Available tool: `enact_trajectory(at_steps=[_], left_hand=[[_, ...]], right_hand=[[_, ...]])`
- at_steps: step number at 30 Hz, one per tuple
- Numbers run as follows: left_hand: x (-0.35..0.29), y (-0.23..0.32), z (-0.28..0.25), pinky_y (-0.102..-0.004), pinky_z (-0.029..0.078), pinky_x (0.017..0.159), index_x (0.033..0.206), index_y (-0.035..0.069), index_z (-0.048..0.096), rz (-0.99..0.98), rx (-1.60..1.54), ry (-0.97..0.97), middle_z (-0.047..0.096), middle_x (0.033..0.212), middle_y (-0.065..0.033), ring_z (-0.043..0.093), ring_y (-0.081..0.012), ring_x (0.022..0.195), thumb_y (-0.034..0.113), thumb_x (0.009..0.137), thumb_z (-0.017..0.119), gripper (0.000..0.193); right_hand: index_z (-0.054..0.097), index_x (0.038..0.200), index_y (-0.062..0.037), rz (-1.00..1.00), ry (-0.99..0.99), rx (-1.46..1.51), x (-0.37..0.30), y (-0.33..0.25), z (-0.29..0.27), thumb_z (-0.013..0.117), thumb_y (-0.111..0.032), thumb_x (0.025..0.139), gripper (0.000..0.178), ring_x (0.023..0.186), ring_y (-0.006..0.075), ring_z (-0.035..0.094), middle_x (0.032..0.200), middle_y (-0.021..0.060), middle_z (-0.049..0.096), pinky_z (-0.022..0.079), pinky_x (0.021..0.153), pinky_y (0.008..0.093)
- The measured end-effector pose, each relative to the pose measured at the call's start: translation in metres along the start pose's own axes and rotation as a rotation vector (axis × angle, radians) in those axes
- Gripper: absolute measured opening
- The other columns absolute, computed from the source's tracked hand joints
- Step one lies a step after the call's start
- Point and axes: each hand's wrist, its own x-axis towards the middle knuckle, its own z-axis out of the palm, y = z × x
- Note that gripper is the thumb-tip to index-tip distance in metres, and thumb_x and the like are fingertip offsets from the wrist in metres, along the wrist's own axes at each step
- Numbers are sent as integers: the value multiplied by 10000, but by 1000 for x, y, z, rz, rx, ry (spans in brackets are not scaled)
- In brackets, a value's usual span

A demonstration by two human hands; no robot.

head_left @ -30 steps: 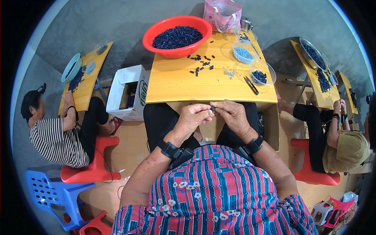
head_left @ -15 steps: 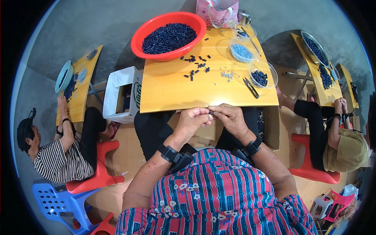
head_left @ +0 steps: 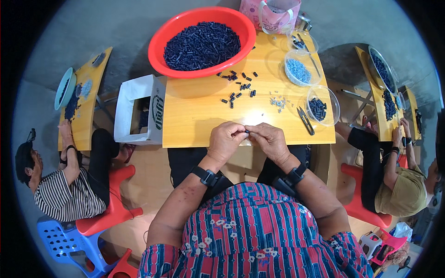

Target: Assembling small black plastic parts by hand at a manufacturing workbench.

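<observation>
Over the near edge of the yellow table, my left hand (head_left: pixel 225 140) and my right hand (head_left: pixel 270 142) meet at the fingertips. Both pinch one small dark piece (head_left: pixel 247 131), mostly covered by the fingers; it resembles the short dark cylindrical pieces (head_left: pixel 232 98) scattered beyond. Right of those lies a small pile of tiny pale bits (head_left: pixel 278 103). Black snips (head_left: pixel 305 121) rest near my right hand, beside a clear tub of dark pieces (head_left: pixel 318 109). Farther back stands a clear tub of light-blue bits (head_left: pixel 299 70). A red basin (head_left: pixel 156 51) heaped with dark pieces sits at the back left.
A third clear tub (head_left: pixel 311 41) and a pink bag (head_left: pixel 273 18) stand at the back. A white carton (head_left: pixel 125 109) is left of the table (head_left: pixel 194 125). People work at other tables on both sides, a striped sleeve (head_left: pixel 51 185) left, an olive shirt (head_left: pixel 401 190) right.
The view has shifted, so the table reaches lower in the picture. My hands now show over the table's near edge rather than just before it, still pinching the small dark piece.
</observation>
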Motion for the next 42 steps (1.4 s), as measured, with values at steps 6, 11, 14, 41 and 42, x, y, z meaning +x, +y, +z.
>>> enact_trajectory(at_steps=[6,11,14,41,42], left_hand=[[3,-11,4,-381,528,701,811,87,746,160,164,43,676,807,-71,644,-276,782,119,732,773,89],[4,-15,5,-373,528,711,800,108,748,169,234,29,666,819,-45,636,-245,815,142,735,772,77],[1,-16,6,-375,529,729,828,118,750,134,234,24,670,843,-42,635,-247,841,152,738,768,99],[-5,-35,12,-424,552,708,930,28,715,131,-54,26,706,911,-159,694,-341,858,260,797,729,267],[-6,-36,11,-424,552,708,930,28,715,130,-55,25,706,911,-159,694,-341,858,260,797,729,267]], right_hand=[[723,1110,-51,123,20,188,6,1,1,634,46,885,261,742,155,660,820,85,676,538,697,273],[660,1224,-51,164,50,271,34,-18,-1,575,18,934,310,816,169,640,969,109,658,527,781,279],[623,1278,-47,-45,56,216,55,-28,11,550,-47,964,323,920,213,636,1028,126,645,507,870,320],[584,1318,-67,-296,-377,-200,79,-25,42,699,-634,696,849,1046,333,558,1090,145,620,446,983,418],[589,1313,-69,-313,-370,-203,80,-25,41,705,-631,691,846,1043,333,558,1092,146,619,449,980,420]])
